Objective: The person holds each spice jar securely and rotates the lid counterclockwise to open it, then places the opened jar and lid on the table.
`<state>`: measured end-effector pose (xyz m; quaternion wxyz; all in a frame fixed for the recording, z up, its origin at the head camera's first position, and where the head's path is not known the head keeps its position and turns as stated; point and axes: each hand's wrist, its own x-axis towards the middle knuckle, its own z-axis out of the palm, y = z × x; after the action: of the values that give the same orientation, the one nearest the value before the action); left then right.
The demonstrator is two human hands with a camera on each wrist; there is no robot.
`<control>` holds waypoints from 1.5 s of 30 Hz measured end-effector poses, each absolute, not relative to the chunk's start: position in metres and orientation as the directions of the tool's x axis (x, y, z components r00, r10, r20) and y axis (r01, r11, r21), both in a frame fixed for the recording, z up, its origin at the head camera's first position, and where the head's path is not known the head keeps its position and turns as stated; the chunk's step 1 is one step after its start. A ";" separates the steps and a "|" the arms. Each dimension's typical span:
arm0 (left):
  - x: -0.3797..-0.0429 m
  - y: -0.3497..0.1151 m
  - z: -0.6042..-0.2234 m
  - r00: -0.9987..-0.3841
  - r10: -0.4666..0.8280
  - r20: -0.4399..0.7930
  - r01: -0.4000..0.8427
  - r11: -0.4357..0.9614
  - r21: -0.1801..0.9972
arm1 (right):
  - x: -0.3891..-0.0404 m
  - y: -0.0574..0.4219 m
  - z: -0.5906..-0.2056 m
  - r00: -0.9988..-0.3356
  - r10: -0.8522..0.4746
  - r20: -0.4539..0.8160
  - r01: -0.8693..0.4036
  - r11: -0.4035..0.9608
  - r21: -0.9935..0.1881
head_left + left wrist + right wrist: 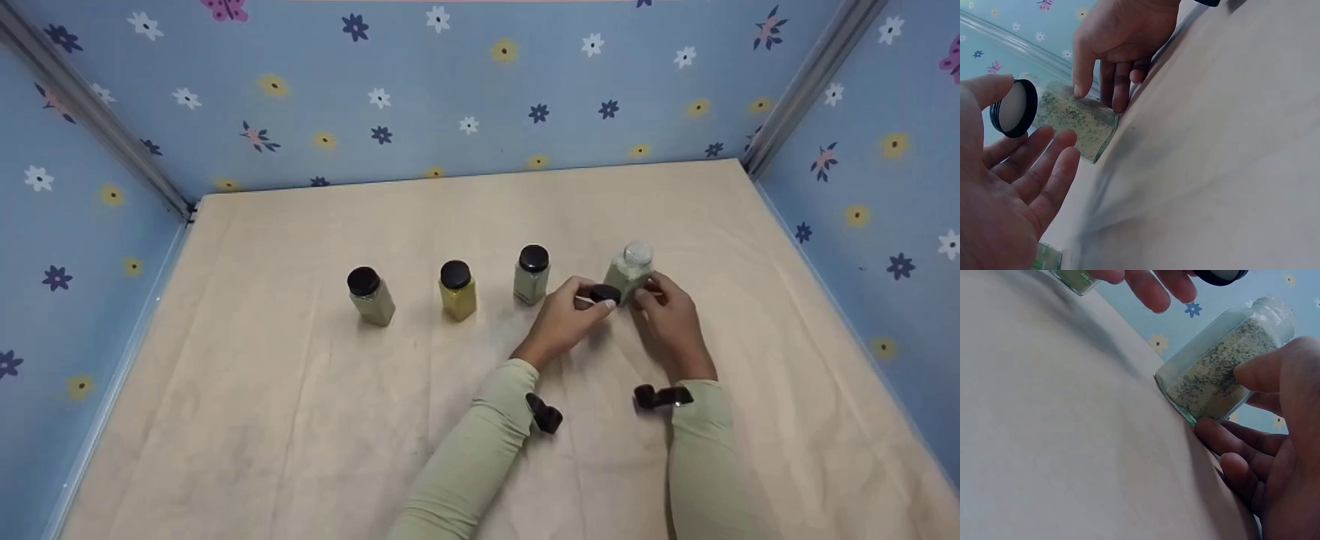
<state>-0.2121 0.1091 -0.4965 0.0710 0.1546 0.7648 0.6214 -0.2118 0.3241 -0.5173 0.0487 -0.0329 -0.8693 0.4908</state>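
Observation:
Between thumb and fingers my left hand (564, 319) pinches a black screw lid (604, 294); its pale inner face shows in the left wrist view. Just right of it, my right hand (673, 319) holds a square glass spice jar (1216, 371) by its side, thumb on one face and fingers around the lower part. The jar's neck is bare, and inside is a pale seasoning flecked with green herbs. Lid and jar are apart, the lid lower and to the left of the mouth in the head view.
Three capped jars stand in a row to the left: a green one (532, 276), a yellow one (457, 291) and a grey-green one (372, 298). A cream cloth (360, 435) covers the table. Flowered blue walls (480, 90) rise behind and at both sides.

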 end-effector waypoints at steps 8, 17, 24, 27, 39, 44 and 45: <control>-0.205 0.107 -0.500 -0.945 0.320 0.072 0.130 0.165 0.978 | -0.212 0.326 -0.516 -0.993 0.112 0.030 0.031 0.503 -0.864; -0.201 0.101 -0.504 -0.945 0.318 0.082 0.152 0.201 0.968 | -0.214 0.324 -0.517 -0.994 0.098 0.046 0.010 0.510 -0.860; -0.200 0.097 -0.503 -0.924 0.377 0.069 0.173 0.250 0.952 | -0.214 0.323 -0.516 -0.995 0.091 0.042 0.010 0.510 -0.860; -0.199 0.096 -0.504 -0.916 0.396 0.064 0.176 0.252 0.952 | -0.214 0.323 -0.516 -0.994 0.098 0.044 0.012 0.512 -0.859; -0.192 0.095 -0.510 -0.901 0.433 0.033 0.127 0.192 0.973 | -0.213 0.323 -0.517 -0.995 0.101 0.025 0.030 0.509 -0.860; -0.192 0.097 -0.511 -0.891 0.454 0.026 0.119 0.179 0.977 | -0.214 0.323 -0.516 -0.994 0.113 0.012 0.046 0.502 -0.863; -0.192 0.097 -0.510 -0.889 0.456 0.025 0.120 0.180 0.976 | -0.214 0.323 -0.516 -0.994 0.112 0.011 0.048 0.505 -0.862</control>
<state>-0.1923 0.0969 -0.5104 0.1374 0.1908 0.7558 0.6111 -0.2141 0.3234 -0.5160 0.0326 -0.0461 -0.8668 0.4955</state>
